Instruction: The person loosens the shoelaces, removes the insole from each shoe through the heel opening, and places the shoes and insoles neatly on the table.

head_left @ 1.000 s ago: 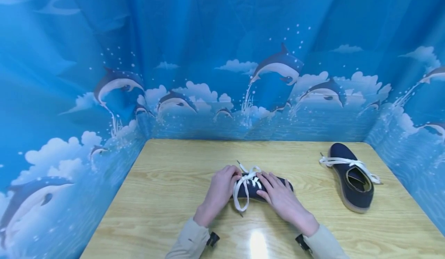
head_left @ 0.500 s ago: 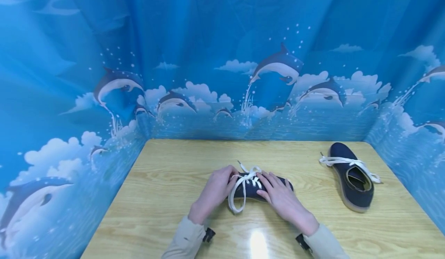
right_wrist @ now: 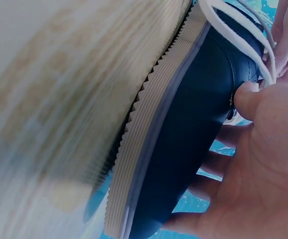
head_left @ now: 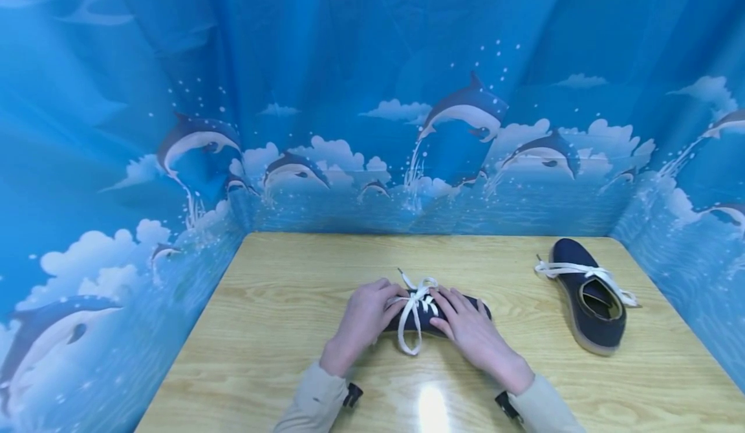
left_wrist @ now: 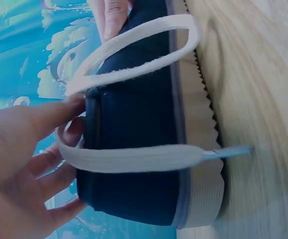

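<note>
One navy-blue low-cut shoe (head_left: 427, 321) with a beige ribbed sole lies sideways at the middle of one pale wood-grain bench (head_left: 291, 271), toe to the right. Two bare hands work on it, and I count five digits of the right in its wrist view. The left hand (head_left: 363, 313), nearly closed, pinches one flat white lace (head_left: 416, 297) beside the shoe's opening. The right hand (head_left: 468, 326), partly open, holds the toe half from above, thumb on the near side, fingers across. The lace forms two loops at one knot; two tipped ends show, one past the far side, one hanging down the near side by the heel. A second navy-blue shoe (head_left: 575, 288), also with one white lace (head_left: 567, 269), stands well apart at the right. Two light beige sleeves (head_left: 317, 394) enter from below; one blue dolphin-printed curtain (head_left: 349, 64) surrounds the bench.
</note>
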